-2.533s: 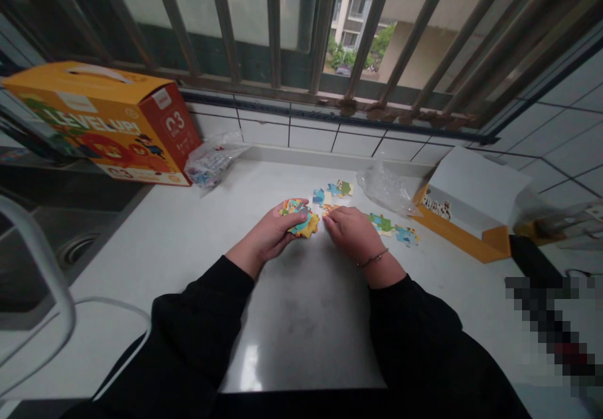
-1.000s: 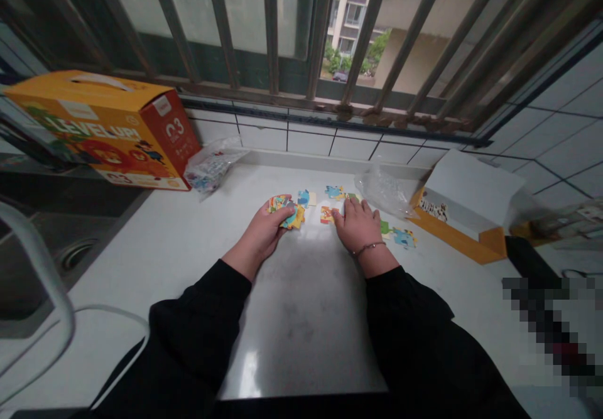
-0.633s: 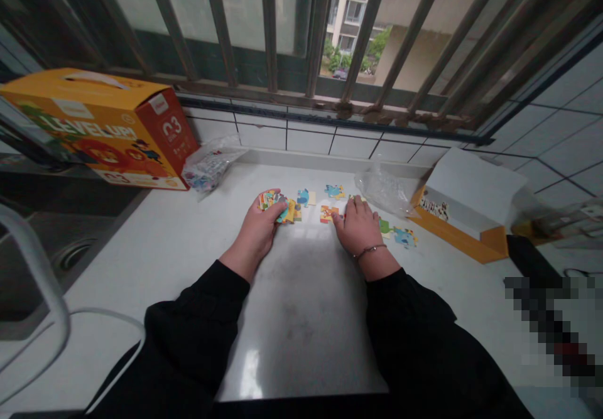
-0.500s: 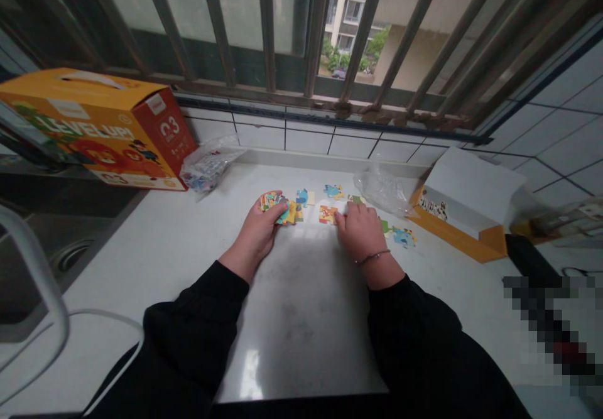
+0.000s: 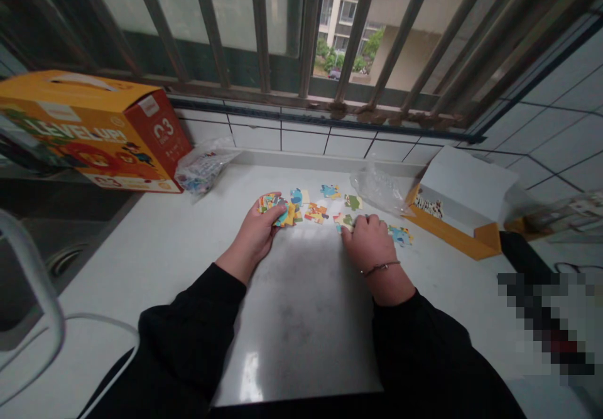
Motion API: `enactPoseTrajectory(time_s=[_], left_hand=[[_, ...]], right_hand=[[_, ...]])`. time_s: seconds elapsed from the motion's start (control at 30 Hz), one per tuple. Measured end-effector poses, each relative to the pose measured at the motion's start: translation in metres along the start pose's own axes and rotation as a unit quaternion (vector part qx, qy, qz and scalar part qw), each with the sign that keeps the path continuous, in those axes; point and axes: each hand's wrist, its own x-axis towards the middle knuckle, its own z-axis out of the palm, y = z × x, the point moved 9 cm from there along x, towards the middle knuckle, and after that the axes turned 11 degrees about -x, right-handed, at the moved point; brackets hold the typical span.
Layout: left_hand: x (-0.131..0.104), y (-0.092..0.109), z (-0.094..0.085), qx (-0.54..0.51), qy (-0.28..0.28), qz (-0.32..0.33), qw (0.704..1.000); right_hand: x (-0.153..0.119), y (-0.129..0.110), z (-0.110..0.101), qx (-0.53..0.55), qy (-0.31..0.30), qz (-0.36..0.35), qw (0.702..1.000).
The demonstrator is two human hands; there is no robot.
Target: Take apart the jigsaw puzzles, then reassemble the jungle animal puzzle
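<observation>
Several puzzle pieces lie on the white counter in the head view. My left hand [image 5: 261, 225] is closed on a bunch of colourful puzzle pieces [image 5: 288, 213], thumb on top. Just right of it rests an orange piece [image 5: 316, 213], with a blue and cream piece [image 5: 298, 197] behind. Farther back are a blue piece [image 5: 330, 191] and a green piece [image 5: 353, 201]. My right hand [image 5: 370, 241] has its bent fingers on a green and cream piece [image 5: 344, 221], partly hidden by them. Beyond that hand lies another blue piece [image 5: 400, 235].
An orange carton [image 5: 94, 136] stands at the back left beside a filled plastic bag [image 5: 202, 168]. A crumpled clear bag [image 5: 379, 188] and an open box [image 5: 452, 233] are at the back right. A white cable [image 5: 106, 320] crosses the left front.
My right hand has left the orange piece and moved slightly right and nearer, onto the green and cream piece. My left hand still holds its bunch. The view has shifted slightly.
</observation>
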Motion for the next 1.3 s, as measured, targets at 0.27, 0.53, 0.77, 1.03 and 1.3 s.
enactPoseTrajectory(time_s=[0.27,0.53,0.77,1.03,1.3], left_hand=[[-0.002,0.001,0.002,0.003,-0.002,-0.005,1.0],[-0.001,-0.004,0.001,0.003,-0.004,-0.021,1.0],[-0.015,-0.03,0.014,0.013,-0.069,-0.119,0.99],[-0.038,-0.047,0.033,-0.03,-0.124,-0.176,0.976],[-0.056,-0.05,0.021,0.106,-0.125,-0.16,0.973]], right_hand=[[-0.008,-0.034,0.02,0.027,-0.008,-0.121,0.992],[-0.005,-0.035,0.004,0.085,0.04,-0.149,0.984],[-0.014,-0.045,-0.027,0.2,0.103,-0.215,0.95],[-0.046,-0.079,-0.051,0.363,0.184,-0.386,0.828],[-0.057,-0.063,-0.033,0.385,0.117,-0.368,0.838]])
